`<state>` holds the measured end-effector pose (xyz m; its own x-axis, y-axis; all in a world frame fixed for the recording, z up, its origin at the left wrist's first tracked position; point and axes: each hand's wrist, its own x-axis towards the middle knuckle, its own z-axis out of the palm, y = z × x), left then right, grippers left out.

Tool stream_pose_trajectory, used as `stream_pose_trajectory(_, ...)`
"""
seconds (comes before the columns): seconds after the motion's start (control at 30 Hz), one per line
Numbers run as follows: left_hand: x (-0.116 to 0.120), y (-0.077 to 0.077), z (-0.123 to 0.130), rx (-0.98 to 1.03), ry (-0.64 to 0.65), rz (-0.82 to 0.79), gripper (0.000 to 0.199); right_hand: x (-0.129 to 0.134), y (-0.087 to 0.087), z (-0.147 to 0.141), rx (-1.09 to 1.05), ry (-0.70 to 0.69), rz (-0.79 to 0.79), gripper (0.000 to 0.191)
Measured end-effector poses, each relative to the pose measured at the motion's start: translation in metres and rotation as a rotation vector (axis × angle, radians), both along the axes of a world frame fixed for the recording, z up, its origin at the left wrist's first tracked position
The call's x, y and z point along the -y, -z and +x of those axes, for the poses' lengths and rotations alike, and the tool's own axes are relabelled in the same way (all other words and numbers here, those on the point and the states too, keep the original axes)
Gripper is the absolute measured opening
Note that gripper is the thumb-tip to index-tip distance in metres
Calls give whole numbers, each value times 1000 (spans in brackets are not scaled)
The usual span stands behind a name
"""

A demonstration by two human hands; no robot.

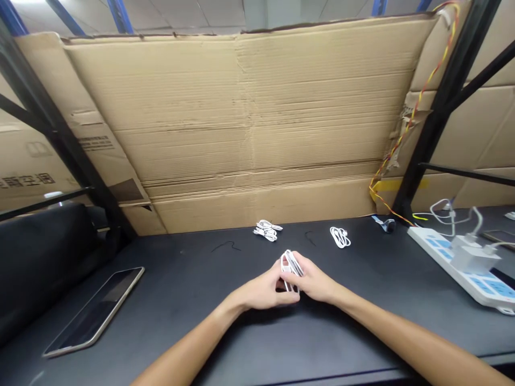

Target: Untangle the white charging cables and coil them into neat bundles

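Fingers [302, 266] of the left hand [261, 288] and right hand [314, 279] clench a looped white cable [290, 264] over the black table [181, 321], with two coiled white cables [266, 230] beyond it

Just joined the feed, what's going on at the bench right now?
A person holds a looped white cable in their left hand and right hand, over a black bench. Beyond the hands lie a bundled white cable and a coiled white cable. A white power strip sits to the right, a tablet to the left.
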<state>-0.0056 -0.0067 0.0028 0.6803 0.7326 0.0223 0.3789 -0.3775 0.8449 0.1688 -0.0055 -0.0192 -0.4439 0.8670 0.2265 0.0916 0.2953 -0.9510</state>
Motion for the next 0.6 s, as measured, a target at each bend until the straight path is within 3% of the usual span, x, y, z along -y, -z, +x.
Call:
stream_pose_trajectory(0.07, -11, -6, -9, -21, 78, 59, 41, -2, -2, 4, -40, -8, -93, 26)
stream_pose_trajectory(0.13, -28, -9, -28, -191, -40, 266, 31, -6, -4, 10, -106, -28, -246, 30)
stream_pose_trajectory(0.23, -57, -7, -67, -625, -570, 657, 29, -11, -4, 20, -179, 1, -366, 32)
stream_pose_trajectory(0.27, -64, -5, -81, -795, -730, 683, 29, -13, -3, 23, -195, 17, -379, 32)
stream_pose_trajectory(0.3, -70, -3, -93, -850, -797, 675, 29, -14, -3, 26, -208, 27, -395, 31)
stream_pose_trajectory(0.43, -81, 5, -121, -924, -850, 617, 21, -18, 0, 30, -266, 35, -448, 38)
stream_pose_trajectory(0.6, -82, 7, -115, -873, -830, 558, 19, -14, -1, 25, -200, -41, -360, 25)
